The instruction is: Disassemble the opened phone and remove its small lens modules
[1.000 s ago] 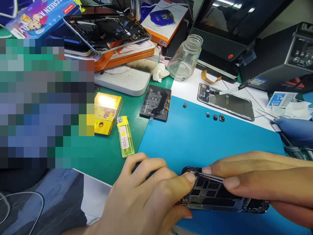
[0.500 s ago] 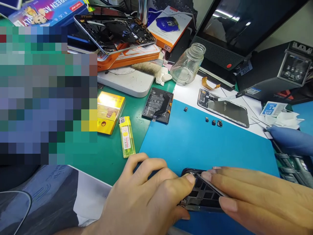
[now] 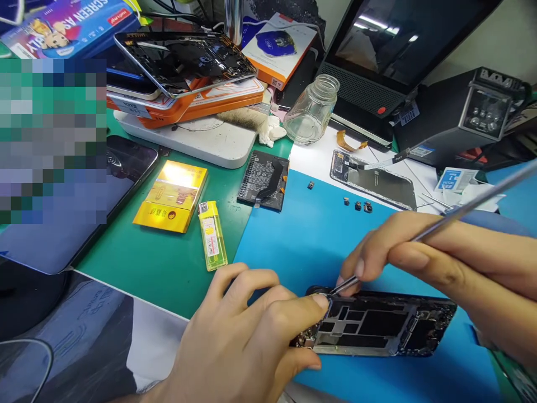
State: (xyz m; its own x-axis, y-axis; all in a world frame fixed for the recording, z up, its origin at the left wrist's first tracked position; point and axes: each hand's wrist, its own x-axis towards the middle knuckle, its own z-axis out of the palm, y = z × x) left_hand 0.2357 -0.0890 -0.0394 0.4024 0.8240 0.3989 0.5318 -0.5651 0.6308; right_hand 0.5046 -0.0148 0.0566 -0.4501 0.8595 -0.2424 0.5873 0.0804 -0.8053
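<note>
The left hand (image 3: pixel 247 336) presses its fingers on the phone frame (image 3: pixel 373 323), which lies on the blue mat (image 3: pixel 319 235). Just beside it, the right hand (image 3: pixel 423 252) pinches tweezers (image 3: pixel 440 224), tip touching the frame's corner. Beyond the left hand lies a yellow lighter (image 3: pixel 212 235).

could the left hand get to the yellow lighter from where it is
Probably yes. The left hand rests on the phone frame, and the yellow lighter lies just beyond its knuckles on the green mat with nothing between them.

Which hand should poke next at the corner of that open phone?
Right hand: it holds the metal tool, whose tip sits at the phone frame corner. The left hand is busy pinning the frame down.
</note>
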